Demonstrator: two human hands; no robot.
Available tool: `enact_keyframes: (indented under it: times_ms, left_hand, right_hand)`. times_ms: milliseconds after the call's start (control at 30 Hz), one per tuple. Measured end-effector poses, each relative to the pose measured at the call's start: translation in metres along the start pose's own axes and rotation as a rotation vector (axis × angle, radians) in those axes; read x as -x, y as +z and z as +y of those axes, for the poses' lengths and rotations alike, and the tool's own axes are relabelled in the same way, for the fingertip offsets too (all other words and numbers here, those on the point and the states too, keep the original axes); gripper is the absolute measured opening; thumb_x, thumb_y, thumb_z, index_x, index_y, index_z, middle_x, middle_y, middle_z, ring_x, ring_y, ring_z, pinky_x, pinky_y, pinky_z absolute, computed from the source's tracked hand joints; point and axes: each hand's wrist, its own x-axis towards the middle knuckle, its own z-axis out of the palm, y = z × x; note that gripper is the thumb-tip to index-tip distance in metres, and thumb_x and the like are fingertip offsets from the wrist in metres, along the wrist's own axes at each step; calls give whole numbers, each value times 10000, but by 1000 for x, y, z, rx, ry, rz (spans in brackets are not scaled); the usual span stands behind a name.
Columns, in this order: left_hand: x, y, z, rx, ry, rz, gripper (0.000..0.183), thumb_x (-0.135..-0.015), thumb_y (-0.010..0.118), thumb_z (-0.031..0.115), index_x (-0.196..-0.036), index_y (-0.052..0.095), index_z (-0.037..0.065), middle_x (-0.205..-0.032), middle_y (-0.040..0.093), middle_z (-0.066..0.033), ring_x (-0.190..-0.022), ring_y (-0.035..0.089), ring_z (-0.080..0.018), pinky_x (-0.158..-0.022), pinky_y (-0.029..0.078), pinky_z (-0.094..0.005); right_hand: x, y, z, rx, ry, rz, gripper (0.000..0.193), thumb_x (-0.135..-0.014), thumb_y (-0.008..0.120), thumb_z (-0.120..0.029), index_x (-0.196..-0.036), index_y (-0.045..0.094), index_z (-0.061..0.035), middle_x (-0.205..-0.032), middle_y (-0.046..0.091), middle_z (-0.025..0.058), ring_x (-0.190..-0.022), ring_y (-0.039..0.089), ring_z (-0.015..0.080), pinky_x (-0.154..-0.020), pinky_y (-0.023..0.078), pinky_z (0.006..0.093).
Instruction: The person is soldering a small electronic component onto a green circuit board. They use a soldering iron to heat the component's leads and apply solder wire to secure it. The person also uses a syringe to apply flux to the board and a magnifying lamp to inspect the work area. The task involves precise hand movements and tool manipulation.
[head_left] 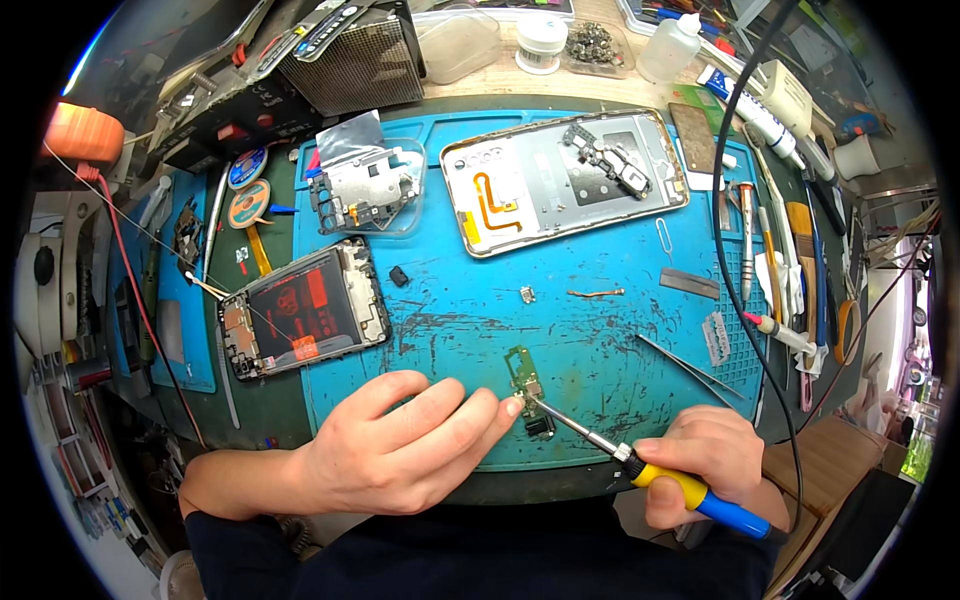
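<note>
Right hand (708, 455) gripped yellow-and-blue tool (652, 473), tip pointing far-left at green circuit board (525, 372). Left hand (405, 442) was half-curled, fingertips at board's edge, pinch unclear. Board lay on blue mat (455, 310), long axis running near-to-far, slightly leftward.

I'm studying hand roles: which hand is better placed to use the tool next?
Likely the right hand: it grips the yellow-blue tool, whose tip is at the green board. The left hand, at the board's edge, shows no tool.
</note>
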Motion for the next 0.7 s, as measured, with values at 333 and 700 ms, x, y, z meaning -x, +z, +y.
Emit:
enact_keyframes:
  times_ms: [333, 700]
  left_hand:
    - [-1, 1, 0, -2, 6, 3, 382, -745, 725, 106, -1115, 799, 42, -1076, 667, -47, -883, 642, -163, -754, 487, -291]
    - [1, 3, -1, -14, 3, 24, 403, -729, 725, 94, -1123, 796, 47, -1070, 672, -36, -879, 640, -159, -747, 490, -289]
  right_hand:
    - [-4, 5, 1, 10, -48, 19, 199, -850, 762, -120, -1018, 761, -13, -660, 667, 20, -478, 602, 155, -460, 466, 265]
    - [-4, 4, 0, 34, -63, 25, 228, -831, 758, -113, -1033, 755, -8, -639, 650, 17, -470, 595, 155, -456, 461, 265]
